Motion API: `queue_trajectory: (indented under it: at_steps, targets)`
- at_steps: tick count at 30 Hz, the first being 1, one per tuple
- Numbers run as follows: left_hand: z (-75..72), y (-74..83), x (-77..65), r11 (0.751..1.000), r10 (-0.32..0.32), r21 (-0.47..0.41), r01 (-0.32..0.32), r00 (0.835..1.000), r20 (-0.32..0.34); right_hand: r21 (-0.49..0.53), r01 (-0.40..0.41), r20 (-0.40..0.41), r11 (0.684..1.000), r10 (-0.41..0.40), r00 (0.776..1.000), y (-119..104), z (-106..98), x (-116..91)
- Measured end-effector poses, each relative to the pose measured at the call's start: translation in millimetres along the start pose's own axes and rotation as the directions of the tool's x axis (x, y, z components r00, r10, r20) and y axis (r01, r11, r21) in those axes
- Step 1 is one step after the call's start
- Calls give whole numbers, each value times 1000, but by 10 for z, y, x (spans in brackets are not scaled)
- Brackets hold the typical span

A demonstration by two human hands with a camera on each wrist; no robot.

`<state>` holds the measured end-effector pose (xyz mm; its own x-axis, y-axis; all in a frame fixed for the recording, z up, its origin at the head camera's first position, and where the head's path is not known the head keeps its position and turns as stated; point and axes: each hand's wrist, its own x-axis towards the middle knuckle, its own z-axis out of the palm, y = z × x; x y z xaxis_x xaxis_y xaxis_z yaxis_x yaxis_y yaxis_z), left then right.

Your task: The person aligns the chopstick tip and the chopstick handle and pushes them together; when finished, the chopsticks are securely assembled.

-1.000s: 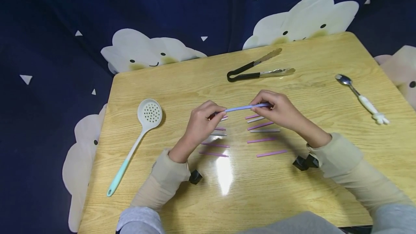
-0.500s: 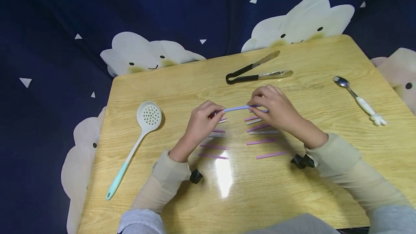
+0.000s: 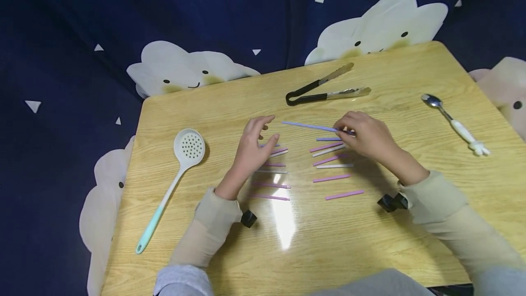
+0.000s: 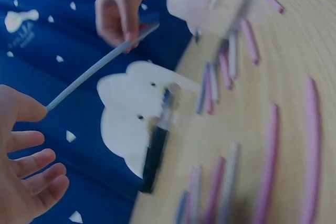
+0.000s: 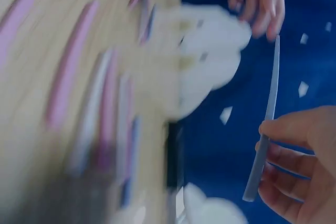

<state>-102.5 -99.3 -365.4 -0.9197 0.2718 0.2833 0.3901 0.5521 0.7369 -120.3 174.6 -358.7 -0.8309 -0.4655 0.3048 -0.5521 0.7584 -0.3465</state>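
In the head view my right hand (image 3: 365, 134) pinches a blue straw (image 3: 306, 125) near its right end, between thumb and fingers. The straw is held up over the table, its other end pointing left. My left hand (image 3: 255, 145) has its fingers spread, with nothing gripped. In the left wrist view the straw's far end (image 4: 65, 93) reaches right to the left hand's fingertip. Below the hands lie two columns of short straws: pink straws (image 3: 344, 194) and white straws (image 3: 334, 166), with a blue straw (image 3: 328, 139) at the top of the right column. The left hand partly hides the left column.
Black-handled tongs (image 3: 308, 98) lie spread behind the hands. A white skimmer (image 3: 181, 168) with a mint handle lies at the left, and a spoon (image 3: 462, 131) with a white handle at the right. A patterned dark blue curtain (image 3: 267, 13) hangs behind the table (image 3: 328, 250).
Both hands pinched the blue straw earlier. The left hand has let go and spread its fingers. My right hand has moved right with the straw, whose left end has swung up.
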Motion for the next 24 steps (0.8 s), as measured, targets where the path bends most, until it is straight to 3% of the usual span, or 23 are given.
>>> queue_trajectory:
  at_steps: [3,8,16,24]
  targets:
    - [34,-113,2,998,-68,-4,68,997,27,-8,-170,70,985,171,983,227,-1,-110]
    - [67,-290,-16,987,-152,56,149,987,58,-5,-375,158,927,371,915,549,-26,-337]
    - [49,-495,-23,959,-270,109,261,960,79,-21,-488,204,873,482,852,801,-38,-595]
    - [13,-660,-8,939,-325,137,314,943,68,-86,-582,282,809,580,764,872,-42,-769]
